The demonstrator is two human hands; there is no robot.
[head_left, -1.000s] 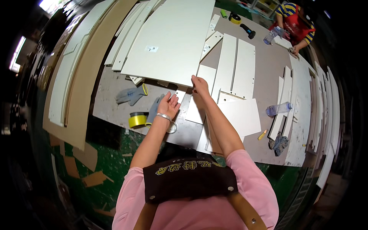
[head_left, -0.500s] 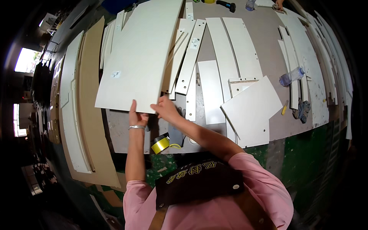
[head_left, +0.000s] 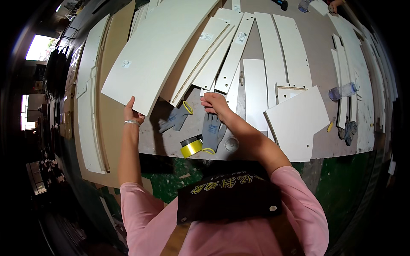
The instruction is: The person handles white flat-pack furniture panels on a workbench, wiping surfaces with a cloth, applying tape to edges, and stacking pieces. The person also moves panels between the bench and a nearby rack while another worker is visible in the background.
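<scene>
A large white panel [head_left: 149, 57] with a small label is raised at a slant over other boards. My left hand [head_left: 133, 112] grips its near edge, thumb on top. Off the panel, to the right, is my right hand [head_left: 217, 105], its fingers curled and nothing visible in them. It is over the near ends of narrow white boards, one a drilled strip [head_left: 234, 55]. Beneath the panel's right side lies a grooved white board [head_left: 198, 59]. Grey work gloves [head_left: 211, 132] with yellow cuffs lie just below my right hand; another grey glove [head_left: 175, 118] lies left of them.
A yellow tape roll [head_left: 191, 147] sits near the table's front edge. White panels [head_left: 294, 121] are stacked to the right, beyond them a plastic bottle [head_left: 342, 91] and dark gloves [head_left: 348, 131]. Brown cardboard [head_left: 114, 47] is at left. Another person's hand [head_left: 336, 5] shows at the far right.
My right hand has let go of the large panel and moved right. The panel's near end has swung left in my left hand, uncovering the grooved board and a grey glove.
</scene>
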